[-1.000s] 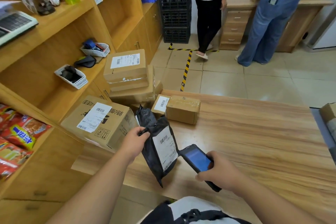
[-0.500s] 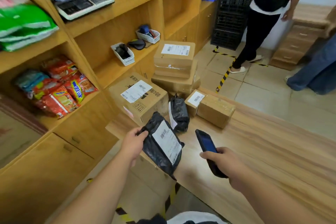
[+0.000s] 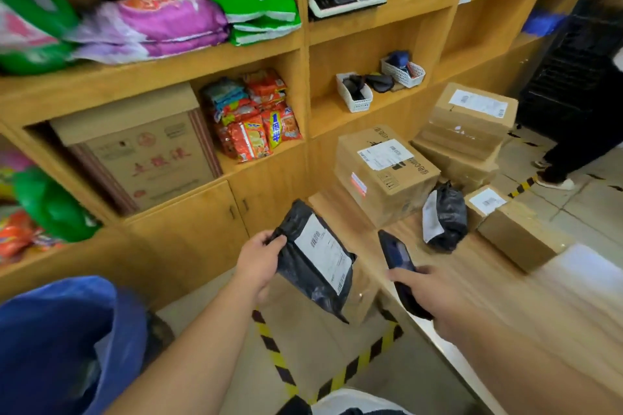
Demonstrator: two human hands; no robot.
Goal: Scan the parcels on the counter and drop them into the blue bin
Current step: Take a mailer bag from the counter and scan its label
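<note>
My left hand grips a black poly-bag parcel with a white label by its upper left corner, holding it off the counter's left end above the floor. My right hand holds a dark handheld scanner just right of the bag, over the wooden counter. The blue bin fills the lower left corner, below and left of the bag. On the counter lie a second black bag, a large labelled carton, a stack of boxes and a small taped box.
Wooden shelving lines the left side, holding snack packs, detergent bags, a scale and white baskets. Yellow-black tape marks the floor below the bag. A person in dark trousers stands at the far right beside black crates.
The view has swung left, bringing the blue bin into sight. My left hand has carried the black bag off the counter's edge towards the left; the scanner has followed beside it.
</note>
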